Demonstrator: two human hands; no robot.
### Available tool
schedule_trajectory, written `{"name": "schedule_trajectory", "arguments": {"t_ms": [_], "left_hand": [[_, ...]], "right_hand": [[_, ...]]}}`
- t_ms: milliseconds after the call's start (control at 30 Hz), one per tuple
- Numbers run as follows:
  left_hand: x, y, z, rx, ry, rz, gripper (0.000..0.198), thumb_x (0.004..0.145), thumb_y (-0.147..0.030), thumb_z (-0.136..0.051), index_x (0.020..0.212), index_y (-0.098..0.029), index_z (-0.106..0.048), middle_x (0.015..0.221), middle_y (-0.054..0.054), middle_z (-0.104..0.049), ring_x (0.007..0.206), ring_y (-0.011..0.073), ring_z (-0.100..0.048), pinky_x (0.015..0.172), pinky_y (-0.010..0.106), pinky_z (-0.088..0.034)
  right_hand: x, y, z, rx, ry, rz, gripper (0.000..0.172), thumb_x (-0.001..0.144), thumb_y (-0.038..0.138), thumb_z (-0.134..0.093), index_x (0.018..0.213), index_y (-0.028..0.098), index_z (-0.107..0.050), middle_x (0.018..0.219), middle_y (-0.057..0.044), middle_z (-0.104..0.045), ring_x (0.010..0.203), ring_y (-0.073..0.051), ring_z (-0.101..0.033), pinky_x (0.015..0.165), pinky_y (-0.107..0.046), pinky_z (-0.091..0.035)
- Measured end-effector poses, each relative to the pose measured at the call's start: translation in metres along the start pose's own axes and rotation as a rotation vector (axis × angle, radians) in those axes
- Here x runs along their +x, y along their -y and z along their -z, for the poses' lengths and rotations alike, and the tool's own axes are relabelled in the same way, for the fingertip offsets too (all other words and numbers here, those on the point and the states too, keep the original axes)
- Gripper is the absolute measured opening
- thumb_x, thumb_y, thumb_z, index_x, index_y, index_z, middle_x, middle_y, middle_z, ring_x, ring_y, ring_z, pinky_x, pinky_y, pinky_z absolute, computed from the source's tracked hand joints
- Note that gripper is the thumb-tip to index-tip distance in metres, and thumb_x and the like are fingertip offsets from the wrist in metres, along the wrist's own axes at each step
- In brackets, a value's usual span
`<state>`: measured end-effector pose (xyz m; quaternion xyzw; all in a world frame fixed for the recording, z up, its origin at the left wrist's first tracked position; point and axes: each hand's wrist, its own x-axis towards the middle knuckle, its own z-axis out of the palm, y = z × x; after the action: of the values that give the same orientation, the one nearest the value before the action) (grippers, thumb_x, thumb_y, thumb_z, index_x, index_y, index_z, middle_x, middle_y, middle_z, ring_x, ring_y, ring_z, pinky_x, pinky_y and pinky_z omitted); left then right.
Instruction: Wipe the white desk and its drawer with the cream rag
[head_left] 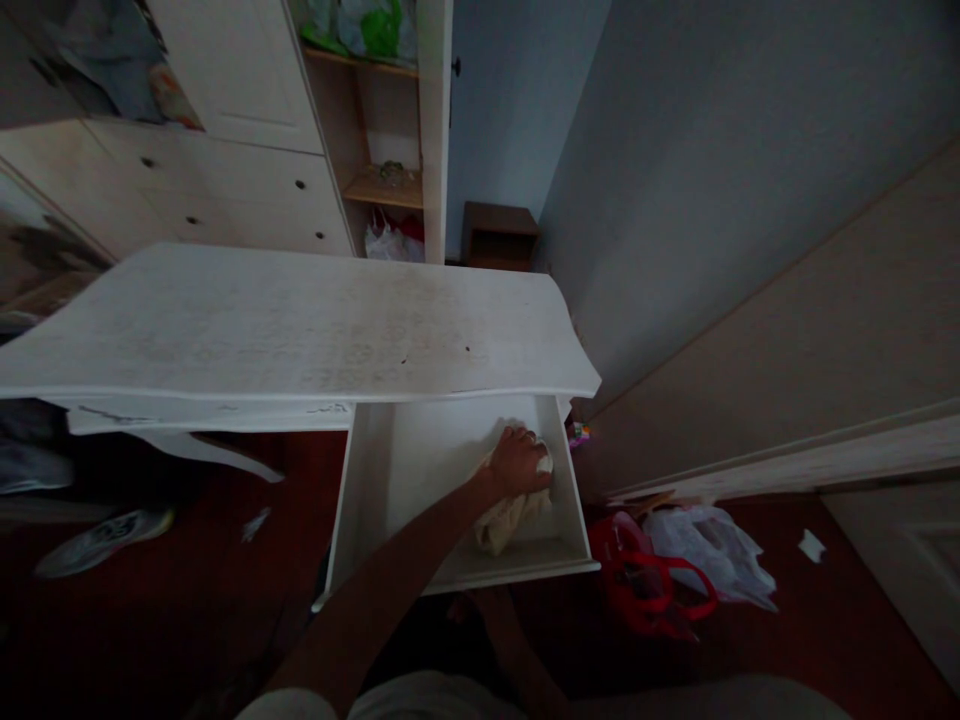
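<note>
A pulled-out white drawer (420, 450) juts from the front of a white desk (300, 310). My left hand (517, 462) reaches into it, fingers curled over a crumpled cream cloth (499, 525) and pressing it near the drawer's right wall. Part of the cloth hangs out below the palm, toward the drawer front. Lower down, my right hand (480, 603) is just under the drawer's front edge, dim and partly covered by it. Whether its fingers grip anything there is hidden.
A red bag (652, 580) and a white plastic bag (712, 550) lie on the dark red floor right of the drawer. A shoe (105, 540) rests at left. Behind the desk stand a white cabinet (240, 190) and a small brown box (501, 230). A wall (712, 200) rises at right.
</note>
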<state>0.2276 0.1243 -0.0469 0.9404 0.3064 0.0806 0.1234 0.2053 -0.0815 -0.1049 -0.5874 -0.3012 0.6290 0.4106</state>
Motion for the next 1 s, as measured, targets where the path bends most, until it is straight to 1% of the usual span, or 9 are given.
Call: {"name": "schedule_trajectory", "arguments": {"t_ms": [133, 300, 467, 567, 633, 767, 867, 933, 1000], "left_hand": [[-0.023, -0.015, -0.013, -0.055, 0.068, -0.136, 0.049, 0.078, -0.057, -0.062, 0.106, -0.017, -0.069, 0.109, 0.012, -0.068, 0.108, 0.0279, -0.059, 0.097, 0.041, -0.043], [-0.035, -0.023, -0.014, -0.095, 0.121, -0.226, 0.045, 0.075, -0.049, -0.067, 0.104, -0.015, -0.069, 0.105, 0.012, -0.069, 0.103, 0.0263, -0.063, 0.098, 0.039, -0.045], [-0.046, -0.019, -0.001, -0.176, 0.314, -0.228, 0.049, 0.074, -0.054, -0.066, 0.114, -0.025, -0.069, 0.105, 0.009, -0.07, 0.098, 0.0269, -0.066, 0.085, 0.037, -0.052], [-0.063, -0.012, 0.014, -0.144, 0.422, -0.2, 0.045, 0.073, -0.045, -0.069, 0.115, -0.028, -0.071, 0.105, 0.009, -0.071, 0.097, 0.0282, -0.067, 0.082, 0.038, -0.053], [-0.08, -0.003, 0.023, -0.117, 0.448, -0.16, 0.042, 0.073, -0.039, -0.069, 0.113, -0.028, -0.072, 0.105, 0.01, -0.071, 0.097, 0.0287, -0.067, 0.081, 0.038, -0.053], [-0.124, 0.019, 0.042, -0.063, 0.442, -0.025, 0.033, 0.074, -0.028, -0.068, 0.107, -0.029, -0.073, 0.103, 0.009, -0.071, 0.096, 0.0284, -0.067, 0.08, 0.038, -0.051], [-0.156, 0.035, 0.058, 0.034, 0.366, 0.13, 0.025, 0.083, -0.024, -0.061, 0.105, -0.026, -0.072, 0.11, 0.01, -0.069, 0.102, 0.0286, -0.065, 0.084, 0.041, -0.05], [-0.171, 0.041, 0.068, 0.12, 0.276, 0.238, 0.027, 0.087, -0.025, -0.057, 0.112, -0.023, -0.069, 0.121, 0.013, -0.066, 0.111, 0.0305, -0.061, 0.091, 0.045, -0.047], [-0.181, 0.043, 0.074, 0.188, 0.176, 0.318, 0.039, 0.089, -0.028, -0.057, 0.127, -0.021, -0.061, 0.129, 0.017, -0.062, 0.118, 0.0332, -0.057, 0.097, 0.05, -0.044]], "right_hand": [[-0.003, 0.004, 0.002, -0.016, -0.011, -0.001, 0.06, 0.074, 0.076, -0.057, 0.057, 0.019, -0.068, 0.061, -0.008, -0.07, 0.06, -0.02, -0.064, 0.065, -0.032, -0.051], [-0.004, 0.007, 0.003, -0.028, -0.01, 0.009, 0.063, 0.069, 0.08, -0.058, 0.057, 0.02, -0.069, 0.061, -0.008, -0.07, 0.061, -0.022, -0.064, 0.065, -0.034, -0.051], [-0.004, 0.011, 0.004, -0.033, -0.005, -0.013, 0.064, 0.067, 0.082, -0.058, 0.054, 0.02, -0.068, 0.062, -0.009, -0.07, 0.064, -0.024, -0.065, 0.068, -0.037, -0.053], [-0.007, 0.015, 0.008, -0.045, 0.016, -0.002, 0.059, 0.071, 0.077, -0.061, 0.06, 0.02, -0.072, 0.068, -0.009, -0.072, 0.068, -0.025, -0.067, 0.071, -0.038, -0.054], [-0.007, 0.017, 0.011, -0.075, 0.039, 0.005, 0.059, 0.073, 0.076, -0.059, 0.062, 0.02, -0.073, 0.069, -0.01, -0.073, 0.07, -0.024, -0.067, 0.073, -0.037, -0.054], [-0.002, 0.009, 0.015, -0.13, 0.044, -0.015, 0.064, 0.072, 0.078, -0.056, 0.06, 0.018, -0.073, 0.067, -0.011, -0.073, 0.066, -0.024, -0.068, 0.072, -0.037, -0.053], [0.002, -0.003, 0.018, -0.154, 0.031, -0.023, 0.064, 0.073, 0.078, -0.055, 0.061, 0.018, -0.074, 0.069, -0.011, -0.074, 0.068, -0.024, -0.069, 0.074, -0.038, -0.053], [0.004, -0.01, 0.021, -0.16, 0.038, -0.016, 0.064, 0.074, 0.078, -0.054, 0.062, 0.019, -0.075, 0.07, -0.011, -0.074, 0.069, -0.025, -0.069, 0.075, -0.039, -0.053], [0.006, -0.015, 0.024, -0.158, 0.06, -0.01, 0.063, 0.073, 0.078, -0.055, 0.064, 0.019, -0.076, 0.071, -0.011, -0.074, 0.071, -0.026, -0.069, 0.075, -0.04, -0.053]]}}
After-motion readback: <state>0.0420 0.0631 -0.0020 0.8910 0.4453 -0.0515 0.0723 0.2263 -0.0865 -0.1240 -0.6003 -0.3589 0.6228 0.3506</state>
